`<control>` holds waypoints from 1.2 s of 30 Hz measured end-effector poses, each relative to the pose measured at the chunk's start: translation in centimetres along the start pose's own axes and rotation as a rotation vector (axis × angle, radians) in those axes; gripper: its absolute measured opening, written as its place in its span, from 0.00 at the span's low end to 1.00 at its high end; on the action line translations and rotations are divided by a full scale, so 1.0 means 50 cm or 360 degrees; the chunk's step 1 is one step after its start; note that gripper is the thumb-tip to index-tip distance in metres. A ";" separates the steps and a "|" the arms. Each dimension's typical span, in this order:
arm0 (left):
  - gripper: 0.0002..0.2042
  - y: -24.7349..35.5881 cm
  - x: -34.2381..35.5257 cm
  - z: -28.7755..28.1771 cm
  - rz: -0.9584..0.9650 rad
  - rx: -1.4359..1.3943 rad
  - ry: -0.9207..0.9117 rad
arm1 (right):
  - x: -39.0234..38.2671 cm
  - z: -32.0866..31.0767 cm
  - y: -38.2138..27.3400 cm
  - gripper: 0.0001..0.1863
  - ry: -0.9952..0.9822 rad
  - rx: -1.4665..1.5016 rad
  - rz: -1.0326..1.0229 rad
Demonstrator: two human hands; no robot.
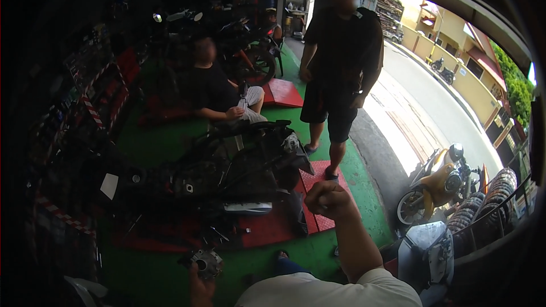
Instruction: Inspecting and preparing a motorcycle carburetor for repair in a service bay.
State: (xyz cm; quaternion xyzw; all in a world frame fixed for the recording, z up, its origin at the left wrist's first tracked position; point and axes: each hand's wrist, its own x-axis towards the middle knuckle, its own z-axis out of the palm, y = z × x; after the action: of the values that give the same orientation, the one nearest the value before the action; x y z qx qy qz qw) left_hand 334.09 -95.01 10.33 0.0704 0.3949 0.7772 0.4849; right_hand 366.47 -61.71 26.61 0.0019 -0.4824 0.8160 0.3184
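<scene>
Low in front of me, my left hand [201, 286] is closed around a grey metal engine part [210, 262] with a round opening. Its thumb lies along the near side; the other fingers are mostly hidden. My right arm is stretched forward and raised, and my right hand [330, 200] is curled into a fist with nothing seen in it. Beyond my hands stands a partly stripped motorcycle [227, 162], its dark frame bare, over a red platform [170, 237]. A few small tools [219, 233] lie on that platform near the engine part.
One person [341, 51] stands ahead; another [219, 88] sits behind the motorcycle. A third [273, 25] is farther back. Right of me are a yellow motorcycle [441, 185], stacked tyres [489, 199] and a grey-white scooter body [426, 250]. Dark shelves [68, 108] line the left. The floor [364, 185] is green.
</scene>
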 end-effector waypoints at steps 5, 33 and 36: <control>0.37 0.041 0.030 0.006 0.0048 0.0037 0.0029 | 0.048 0.070 0.217 0.09 0.0208 -0.0194 0.0633; 0.32 0.353 0.451 0.141 -0.0025 0.0298 -0.0411 | 0.581 0.207 0.400 0.11 0.0150 -0.0746 0.0555; 0.38 0.415 0.473 0.123 -0.0078 0.0326 -0.0412 | 0.637 0.243 0.448 0.11 0.0261 -0.0763 0.0569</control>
State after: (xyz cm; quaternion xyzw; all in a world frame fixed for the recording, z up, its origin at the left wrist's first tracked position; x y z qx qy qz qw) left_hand 310.32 -77.02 22.20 0.2092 0.4079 0.7053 0.5408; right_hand 325.73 -62.22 25.38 -0.2241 -0.6266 0.7194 0.1991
